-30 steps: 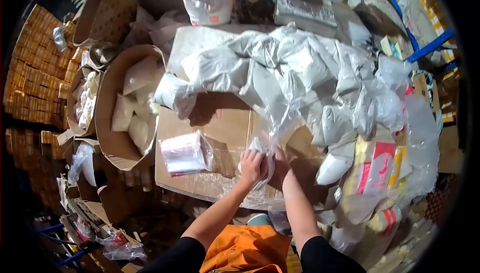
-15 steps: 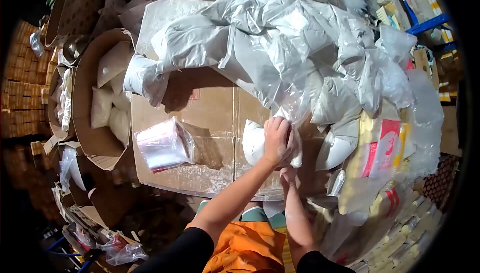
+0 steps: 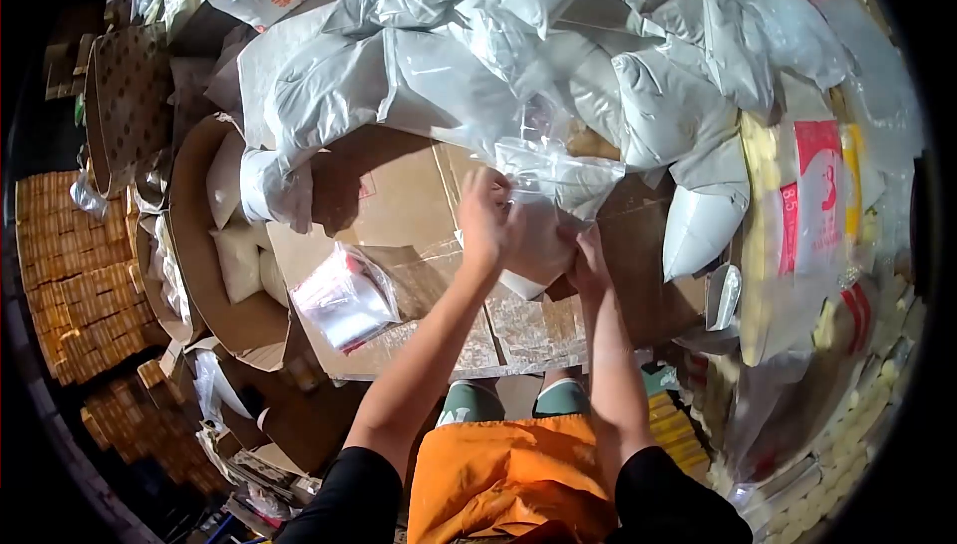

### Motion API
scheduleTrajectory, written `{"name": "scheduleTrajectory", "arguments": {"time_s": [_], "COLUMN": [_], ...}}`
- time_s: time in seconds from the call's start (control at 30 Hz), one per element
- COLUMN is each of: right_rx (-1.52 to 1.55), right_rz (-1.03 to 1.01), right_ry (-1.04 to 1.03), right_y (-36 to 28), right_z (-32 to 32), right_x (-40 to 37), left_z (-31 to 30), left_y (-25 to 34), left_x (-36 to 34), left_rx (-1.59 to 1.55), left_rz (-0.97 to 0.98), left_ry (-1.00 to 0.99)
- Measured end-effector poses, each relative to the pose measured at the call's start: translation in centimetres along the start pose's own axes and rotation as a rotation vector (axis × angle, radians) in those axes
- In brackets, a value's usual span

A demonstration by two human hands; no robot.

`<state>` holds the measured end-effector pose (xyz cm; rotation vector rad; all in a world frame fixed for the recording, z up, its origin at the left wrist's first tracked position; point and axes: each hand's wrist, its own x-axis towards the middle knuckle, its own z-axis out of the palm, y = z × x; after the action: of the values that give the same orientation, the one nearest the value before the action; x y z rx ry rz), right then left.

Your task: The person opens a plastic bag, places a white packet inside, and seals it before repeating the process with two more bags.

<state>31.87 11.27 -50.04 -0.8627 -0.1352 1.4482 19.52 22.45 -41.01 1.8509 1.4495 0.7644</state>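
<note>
- While both bare hands are working over the cardboard surface [image 3: 424,185], one plastic bag [image 3: 543,235] is sitting between them, right of the middle crease; its base is hanging close to the cardboard, and whether it is touching cannot be told.
- Its upper part is showing as clear, creased film, and its lower part is bulging with something pale.
- The left hand [image 3: 488,220] is gripping the bag by its upper left edge, the fingers curling in on the film.
- The right hand [image 3: 588,260] is grasping the bag's right side lower down, with the thumb pressing on the film and the other fingers partly hiding from view.
- A packet of clear sleeves [image 3: 344,305] is lying on the cardboard to the left, well apart from both hands.
- Filled pale bags [image 3: 429,90] are crowding together along the far side, and one plump white bag [image 3: 703,230] is resting near the right hand, beyond it to the right.
- Further left, an open carton [image 3: 189,245] is holding more pale bags.
- The person is wearing an orange apron [image 3: 508,479] and dark sleeves [image 3: 349,494].
</note>
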Motion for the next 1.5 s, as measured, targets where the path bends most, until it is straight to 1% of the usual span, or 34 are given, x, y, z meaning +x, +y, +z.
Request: {"name": "scheduleTrajectory", "arguments": {"time_s": [0.03, 0.07, 0.1, 0.13, 0.2, 0.27, 0.33, 0.37, 0.4, 0.47, 0.5, 0.53, 0.6, 0.63, 0.67, 0.73, 0.77, 0.8, 0.87, 0.9, 0.93, 0.97, 1.0, 1.03, 1.07, 1.1, 1.13, 1.17, 1.2, 1.23, 1.27, 1.3, 1.47, 1.5], "right_rx": [0.005, -0.024, -0.053, -0.046, -0.217, -0.280, -0.275, -0.369, -0.366, -0.220, -0.186, -0.317, -0.595, -0.729, -0.895, -1.097, -1.180, -1.185, -1.303, -1.170, -1.165, -1.355, -1.547, -1.675, -1.674, -1.630, -1.586, -1.603, -1.603, -1.620, -1.636, -1.621, -1.569, -1.534], "right_rz": [-0.001, 0.068, 0.139, 0.144, 0.248, 0.161, 0.092, -0.018, -0.012, 0.103, 0.134, 0.149, 0.170, 0.217, 0.097, 0.117, 0.128, 0.132, 0.288, 0.290, 0.298, 0.266, 0.227, 0.167, 0.171, 0.172, 0.172, 0.019, 0.025, -0.016, -0.060, -0.113, -0.062, -0.054], "right_ry": [0.005, -0.058, -0.119, -0.112, -0.061, -0.069, -0.065, -0.089, -0.086, -0.191, -0.239, -0.379, -0.502, -0.549, -0.588, -0.593, -0.584, -0.586, -0.598, -0.604, -0.606, -0.585, -0.557, -0.576, -0.572, -0.576, -0.580, -0.584, -0.582, -0.559, -0.535, -0.514, -0.484, -0.485], "right_y": [-0.2, -0.3, -0.5, -0.4, -0.7, -0.7, -1.8, -2.2, -2.7, -3.9, -5.1, -6.4, -8.3, -9.3, -9.3, -9.3, -9.2, -9.3, -9.6, -8.5, -7.9, -7.5, -7.2, -7.0, -6.9, -6.8, -6.9, -5.0, -5.0, -4.9, -4.7, -4.3, -4.4, -4.4], "right_z": [-0.7, -1.8, -1.8, -1.8, -0.9, 0.8, 2.7, 3.2, 3.2, 3.0, 3.9, 4.2, 5.0, 5.8, 6.1, 6.5, 6.5, 6.5, 6.3, 5.2, 5.1, 5.3, 5.5, 5.7, 6.0, 6.4, 6.5, 4.6, 4.7, 5.0, 5.2, 5.0, 5.8, 6.0], "right_x": [-0.1, 0.0, 0.0, -0.1, -0.1, 0.5, 1.3, 1.7, 1.7, 1.9, 2.0, 2.6, 3.4, 3.6, 3.8, 4.1, 4.4, 4.5, 4.7, 4.8, 4.5, 4.3, 4.3, 4.1, 4.0, 3.9, 3.8, 4.0, 3.9, 3.8, 3.8, 3.7, 3.5, 3.5], "left_z": [0.1, 0.1, 0.1, 0.2, 0.8, 1.1, 1.0, 0.4, -0.1, -0.9, -1.7, -1.7, -0.5, -0.3, 0.5, -0.5, -1.1, -2.0, -3.0, -3.6, -3.9, -4.0, -4.2, -4.5, -4.6, -4.5, -4.4, -4.4, -4.5, -4.7, -4.6, -4.8, -5.1, -4.7], "left_y": [-1.3, -2.4, -2.1, -1.9, -1.9, -2.2, -1.8, -1.1, -0.6, 0.1, 1.1, 0.6, -1.1, -1.9, -2.4, -2.6, -2.7, -2.8, -3.0, -3.5, -3.5, -2.9, -2.4, -2.0, -2.0, -2.3, -2.7, -3.2, -3.6, -3.6, -4.3, -5.0, -6.9, -7.3], "left_x": [0.1, -0.3, -0.6, -1.2, -2.4, -3.3, -3.6, -3.8, -3.7, -3.4, -3.4, -4.0, -5.5, -6.6, -7.6, -8.1, -7.8, -6.4, -5.5, -4.7, -3.5, -2.5, -1.5, -0.6, 0.0, 0.5, 1.1, 1.7, 2.1, 2.6, 2.9, 2.9, 2.5, 2.4], "left_rx": [-0.011, -0.050, -0.012, 0.026, 0.057, 0.088, 0.037, 0.025, 0.028, -0.034, -0.043, -0.032, -0.294, -0.408, -0.512, -0.271, -0.093, 0.128, 0.079, 0.206, 0.335, 0.362, 0.362, 0.408, 0.451, 0.493, 0.490, 0.561, 0.631, 0.640, 0.662, 0.666, 0.668, 0.575], "left_rz": [-0.057, -0.098, -0.085, -0.075, -0.039, -0.005, -0.069, -0.180, -0.184, -0.352, -0.412, -0.421, -0.274, -0.389, -0.411, -0.577, -0.593, -0.723, -0.421, -0.288, -0.155, -0.093, -0.092, -0.015, 0.061, 0.129, 0.128, 0.123, 0.115, 0.151, 0.073, 0.099, 0.116, 0.086], "left_ry": [0.006, 0.017, 0.020, 0.021, 0.060, 0.096, 0.099, 0.032, 0.028, 0.038, -0.030, -0.033, 0.136, 0.087, 0.106, -0.145, -0.229, -0.400, -0.046, -0.006, 0.031, 0.048, 0.048, -0.141, -0.333, -0.358, -0.361, -0.494, -0.629, -0.674, -0.745, -0.742, -0.775, -0.743]}}
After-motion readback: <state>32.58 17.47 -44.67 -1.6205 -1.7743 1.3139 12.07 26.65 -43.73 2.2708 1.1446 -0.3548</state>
